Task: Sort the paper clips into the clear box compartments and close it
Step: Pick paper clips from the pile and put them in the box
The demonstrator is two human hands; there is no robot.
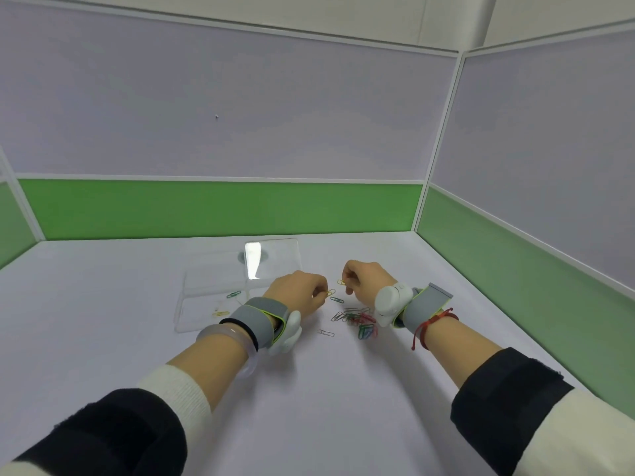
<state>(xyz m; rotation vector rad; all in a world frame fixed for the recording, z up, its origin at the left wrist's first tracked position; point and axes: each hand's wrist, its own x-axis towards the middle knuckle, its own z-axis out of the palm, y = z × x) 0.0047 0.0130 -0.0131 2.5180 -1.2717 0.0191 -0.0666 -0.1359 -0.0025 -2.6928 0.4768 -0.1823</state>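
A clear box (192, 304) lies open on the white table, its lid (275, 255) tipped back behind it. Inside lie green clips (233, 294) and yellow clips (220, 313) in separate compartments. A heap of coloured paper clips (360, 322) sits to the right of the box, with a lone silver clip (325, 333) and a blue-green clip (336, 299) nearby. My left hand (295, 293) pinches a yellow clip (330, 293) just above the table. My right hand (364, 278) pinches another yellow clip (341, 282) a little farther back. The two hands are close together.
Green and lilac partition walls (220, 207) enclose the table at the back and right side. Both wrists carry grey straps with white devices; a red cord is tied on the right wrist.
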